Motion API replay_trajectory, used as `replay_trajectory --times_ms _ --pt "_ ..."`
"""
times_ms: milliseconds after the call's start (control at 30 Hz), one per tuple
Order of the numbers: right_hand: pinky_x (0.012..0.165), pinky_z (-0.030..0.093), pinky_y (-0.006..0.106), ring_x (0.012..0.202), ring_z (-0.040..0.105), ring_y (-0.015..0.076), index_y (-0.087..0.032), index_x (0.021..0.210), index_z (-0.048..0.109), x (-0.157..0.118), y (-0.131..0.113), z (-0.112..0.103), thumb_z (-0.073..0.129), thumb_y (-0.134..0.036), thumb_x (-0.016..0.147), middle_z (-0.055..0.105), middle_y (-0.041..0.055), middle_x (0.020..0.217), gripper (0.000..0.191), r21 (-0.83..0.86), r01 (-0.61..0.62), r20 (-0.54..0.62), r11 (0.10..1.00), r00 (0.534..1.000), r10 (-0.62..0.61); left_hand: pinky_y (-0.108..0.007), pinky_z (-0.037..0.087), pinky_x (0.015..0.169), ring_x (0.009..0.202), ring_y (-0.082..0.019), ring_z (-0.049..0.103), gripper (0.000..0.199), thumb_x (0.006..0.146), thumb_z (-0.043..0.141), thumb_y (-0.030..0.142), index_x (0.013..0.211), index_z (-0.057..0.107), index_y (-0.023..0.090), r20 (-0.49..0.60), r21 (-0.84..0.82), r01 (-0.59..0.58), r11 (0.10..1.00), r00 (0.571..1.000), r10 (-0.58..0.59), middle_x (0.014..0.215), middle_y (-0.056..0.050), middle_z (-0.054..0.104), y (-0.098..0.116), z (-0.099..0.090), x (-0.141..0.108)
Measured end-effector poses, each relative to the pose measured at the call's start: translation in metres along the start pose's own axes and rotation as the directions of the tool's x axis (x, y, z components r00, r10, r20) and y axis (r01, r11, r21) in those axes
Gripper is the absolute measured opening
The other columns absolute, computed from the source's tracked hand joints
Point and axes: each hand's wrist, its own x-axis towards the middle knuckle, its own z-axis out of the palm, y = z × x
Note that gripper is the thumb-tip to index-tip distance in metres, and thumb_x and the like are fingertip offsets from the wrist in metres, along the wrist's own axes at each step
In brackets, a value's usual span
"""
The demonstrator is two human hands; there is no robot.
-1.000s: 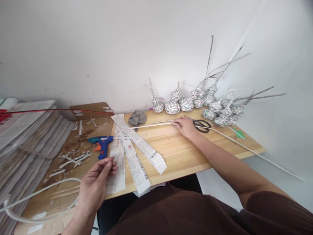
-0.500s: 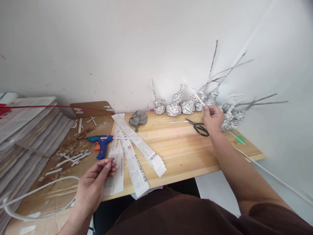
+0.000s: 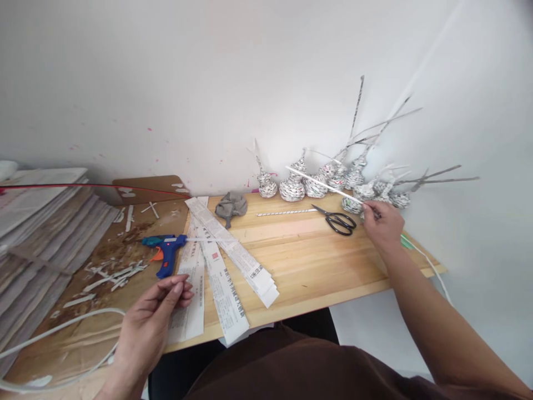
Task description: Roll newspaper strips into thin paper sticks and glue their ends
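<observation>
My right hand (image 3: 382, 224) is at the table's right end, shut on a long thin white paper stick (image 3: 320, 184) that slants up to the left over black scissors (image 3: 339, 220). Just behind it stand several small gourd-shaped figures (image 3: 316, 183) wound from newspaper, with long paper stems. My left hand (image 3: 154, 322) hovers at the near left edge, fingers pinched on the corner of a newspaper strip (image 3: 187, 300). More printed strips (image 3: 233, 255) fan out across the wooden table (image 3: 308, 261). A blue glue gun (image 3: 166, 250) lies beyond my left hand.
A striped rolled paper stick (image 3: 287, 211) and a grey rag (image 3: 231, 204) lie near the wall. A tall stack of newspapers (image 3: 37, 222) fills the left. Paper scraps (image 3: 112, 272) litter brown cardboard (image 3: 83, 311); a white cord (image 3: 58, 333) loops over it.
My right hand picked the long white stick off the table, lifted it toward the gourd figures, then drew it right past the scissors. My left hand stayed by the strips.
</observation>
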Motion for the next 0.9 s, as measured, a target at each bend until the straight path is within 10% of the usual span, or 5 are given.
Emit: replay_trajectory --times_ms 500,900 --pt "0.083 0.041 0.032 0.091 0.057 0.0239 -0.015 0.1 0.068 0.037 -0.107 0.089 0.043 -0.024 0.091 0.066 0.0108 0.092 0.028 0.168 0.28 0.276 0.945 0.907 -0.318 -0.023 0.054 0.072 0.077 -0.013 0.063 0.038 0.073 0.072 0.038 0.104 0.064 0.017 0.021 0.018 -0.039 0.999 0.999 0.038 0.087 -0.004 0.068 -0.004 -0.004 0.0" --pt "0.079 0.032 0.035 0.092 0.048 0.027 -0.018 0.105 0.069 0.026 -0.12 0.102 0.045 -0.018 0.089 0.063 0.0119 0.097 0.029 0.022 0.337 0.363 0.941 0.874 -0.322 -0.023 0.053 0.071 0.076 -0.014 0.062 0.037 0.075 0.07 0.039 0.104 0.063 0.017 0.057 0.066 -0.043 0.997 0.998 0.039 0.086 -0.004 0.068 -0.001 -0.002 0.0"
